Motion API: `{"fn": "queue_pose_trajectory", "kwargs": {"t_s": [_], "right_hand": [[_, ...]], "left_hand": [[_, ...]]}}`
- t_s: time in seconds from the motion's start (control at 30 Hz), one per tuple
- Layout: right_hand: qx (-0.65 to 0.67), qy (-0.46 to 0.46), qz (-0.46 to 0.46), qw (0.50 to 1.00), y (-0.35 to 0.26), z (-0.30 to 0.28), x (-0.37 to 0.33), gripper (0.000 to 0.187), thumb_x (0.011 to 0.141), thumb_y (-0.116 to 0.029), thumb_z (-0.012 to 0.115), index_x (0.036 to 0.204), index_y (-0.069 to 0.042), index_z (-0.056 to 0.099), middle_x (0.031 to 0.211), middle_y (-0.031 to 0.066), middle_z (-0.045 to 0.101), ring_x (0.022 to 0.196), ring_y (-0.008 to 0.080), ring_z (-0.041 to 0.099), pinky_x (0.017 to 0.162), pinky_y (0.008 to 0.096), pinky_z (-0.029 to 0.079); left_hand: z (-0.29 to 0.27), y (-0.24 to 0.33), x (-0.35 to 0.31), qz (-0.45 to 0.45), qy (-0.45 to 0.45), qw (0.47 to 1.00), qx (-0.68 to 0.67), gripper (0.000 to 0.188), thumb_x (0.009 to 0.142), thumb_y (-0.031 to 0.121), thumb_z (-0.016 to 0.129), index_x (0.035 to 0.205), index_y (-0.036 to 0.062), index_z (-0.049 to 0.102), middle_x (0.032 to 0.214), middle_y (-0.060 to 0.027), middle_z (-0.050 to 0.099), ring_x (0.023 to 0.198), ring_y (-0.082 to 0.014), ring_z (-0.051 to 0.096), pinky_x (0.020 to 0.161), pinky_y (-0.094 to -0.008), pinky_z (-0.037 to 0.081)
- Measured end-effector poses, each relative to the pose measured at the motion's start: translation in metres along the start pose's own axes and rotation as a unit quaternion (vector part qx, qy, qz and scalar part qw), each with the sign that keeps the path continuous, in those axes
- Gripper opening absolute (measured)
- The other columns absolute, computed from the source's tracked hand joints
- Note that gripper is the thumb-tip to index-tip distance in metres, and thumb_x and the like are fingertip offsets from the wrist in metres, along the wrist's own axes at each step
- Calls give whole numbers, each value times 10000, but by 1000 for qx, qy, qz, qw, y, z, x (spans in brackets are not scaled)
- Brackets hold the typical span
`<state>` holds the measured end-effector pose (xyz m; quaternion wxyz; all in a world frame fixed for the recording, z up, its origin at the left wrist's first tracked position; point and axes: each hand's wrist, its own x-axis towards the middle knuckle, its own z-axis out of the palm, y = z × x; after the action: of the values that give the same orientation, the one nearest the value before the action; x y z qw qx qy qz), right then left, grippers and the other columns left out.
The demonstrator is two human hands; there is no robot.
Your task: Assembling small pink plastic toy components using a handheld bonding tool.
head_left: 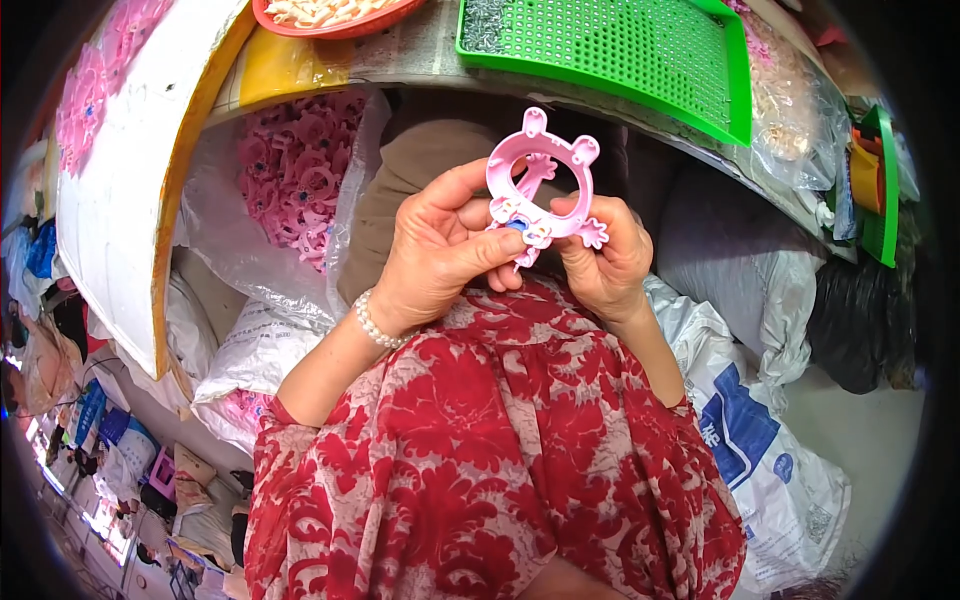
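A red and cream patterned garment [430, 430] is covering the person's lap and upper arms, filling the foreground. Above it, both hands are holding a pink plastic frame [547, 222] up in front of the body. The left hand [435, 245], with a pearl-like bracelet [367, 320] circling its wrist, is gripping the frame's left side, its thumb lying across the lower front beside a small blue piece [517, 225]. The right hand [615, 265] is pinching the lower right side, close to a hand-shaped pink tip; its fingertips are partly hiding behind the part, so their exact contact is hard to make out. The frame's round opening is facing upward, with two rounded ears pointing away from the person.

To the right, a white sack [800, 500] with blue print is lying near the garment. Beyond the left hand, a clear plastic bag [213, 205] is holding a heap of pink parts [300, 190]. Farther off, the worktop [400, 62] is curving across the view. A perforated green tray [741, 95] is resting on it, with small metal pieces [484, 28] gathering in its left corner. Left of the tray, a red bowl [340, 33] is holding pale pieces [320, 10].
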<state>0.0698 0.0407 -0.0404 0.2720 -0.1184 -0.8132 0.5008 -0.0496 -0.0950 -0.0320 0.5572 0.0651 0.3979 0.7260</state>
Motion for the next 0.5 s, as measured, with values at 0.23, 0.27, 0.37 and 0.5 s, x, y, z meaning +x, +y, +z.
{"fn": "queue_pose_trajectory", "kwargs": {"t_s": [0.23, 0.27, 0.37, 0.5], "right_hand": [[-49, 4, -45, 998, 0, 0, 3, 227, 821, -180, 670, 951, -12, 592, 801, 77, 644, 678, 152, 614, 616, 242, 474], [-50, 3, -44, 998, -1, 0, 3, 227, 821, -180, 670, 951, -12, 592, 801, 77, 644, 678, 152, 614, 616, 242, 474], [-6, -24, 24, 999, -2, -2, 3, 227, 823, -183, 667, 956, -15, 592, 794, 77, 645, 668, 159, 619, 604, 244, 474], [-17, -52, 2, 998, -2, -5, 7, 229, 825, -192, 664, 957, -20, 592, 781, 74, 643, 660, 154, 623, 596, 243, 473]], "left_hand": [[0, 0, 0, 29, 2, 1000, 12, 548, 804, -34, 623, 1296, 28, 389, 909, -113, 640, 667, -105, 621, 552, -204, 539], [0, 0, -1, 28, 1, 999, 15, 547, 806, -37, 618, 1296, 26, 385, 908, -114, 640, 667, -105, 621, 555, -205, 540], [-1, -1, 0, 25, 1, 1000, 19, 545, 811, -42, 608, 1300, 25, 378, 903, -114, 639, 667, -107, 622, 558, -207, 542], [-1, -1, -1, 25, 5, 999, 21, 539, 821, -45, 592, 1306, 26, 370, 891, -110, 636, 662, -110, 622, 560, -210, 544]]}}
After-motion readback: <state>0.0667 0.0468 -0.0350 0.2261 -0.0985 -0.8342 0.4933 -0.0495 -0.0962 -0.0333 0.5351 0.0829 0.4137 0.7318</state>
